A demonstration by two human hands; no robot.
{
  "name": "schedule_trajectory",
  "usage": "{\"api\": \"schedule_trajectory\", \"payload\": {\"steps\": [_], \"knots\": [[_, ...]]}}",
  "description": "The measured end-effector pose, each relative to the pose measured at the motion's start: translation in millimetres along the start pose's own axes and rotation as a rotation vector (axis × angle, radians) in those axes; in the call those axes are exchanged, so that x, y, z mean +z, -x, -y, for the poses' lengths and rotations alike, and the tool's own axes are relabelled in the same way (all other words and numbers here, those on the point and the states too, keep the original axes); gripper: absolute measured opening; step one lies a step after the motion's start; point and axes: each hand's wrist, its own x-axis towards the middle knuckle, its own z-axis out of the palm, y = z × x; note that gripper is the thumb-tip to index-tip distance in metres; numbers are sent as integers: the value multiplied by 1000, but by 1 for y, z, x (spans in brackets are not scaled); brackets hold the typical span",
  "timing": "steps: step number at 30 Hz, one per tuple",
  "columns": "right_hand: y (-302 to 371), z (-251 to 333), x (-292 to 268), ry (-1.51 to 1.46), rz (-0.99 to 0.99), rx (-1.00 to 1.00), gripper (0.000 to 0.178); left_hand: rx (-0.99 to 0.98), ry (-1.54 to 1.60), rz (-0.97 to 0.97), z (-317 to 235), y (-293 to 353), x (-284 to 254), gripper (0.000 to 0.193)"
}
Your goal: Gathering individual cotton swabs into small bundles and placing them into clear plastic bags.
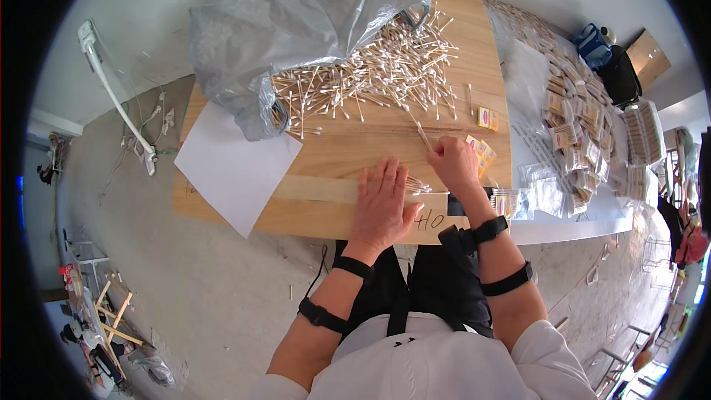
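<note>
My left hand [379, 207] lies flat on the wooden table [355, 150], fingers stretched out. A small bunch of cotton swabs [419, 187] pokes out beside its fingers and thumb; whether the palm covers more of them is hidden. To its right, my right hand [455, 163] is closed in a pinch on a few cotton swabs [423, 135], whose sticks point up and left. Small yellow printed cards [481, 151] lie just beyond that hand. A large loose heap of cotton swabs [370, 78] spills from a grey plastic bag [274, 26] at the far side.
A white paper sheet [237, 163] hangs over the table's left edge. Another yellow card [487, 118] lies near the right edge. Bagged swab packs [578, 133] are piled on the adjoining white surface. A row of swabs [505, 201] sits beside my right wrist. A white lamp [115, 96] stands left.
</note>
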Motion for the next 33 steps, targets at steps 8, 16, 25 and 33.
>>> {"api": "schedule_trajectory", "payload": {"steps": [8, 16, 25, 33], "knots": [[27, -6, 9, -106, -47, -225, 11, 10, -8, -9, 0, 1, 2, 69], [24, -8, -9, -91, 179, -437, 9, -61, 12, -26, 0, -1, 2, 77], [12, -6, -10, -240, 189, -254, 16, -9, -52, 13, 0, -3, 3, 72], [-50, -2, -8, -62, -273, 10, 43, -54, -55, 47, -6, -5, -6, 68]]}}
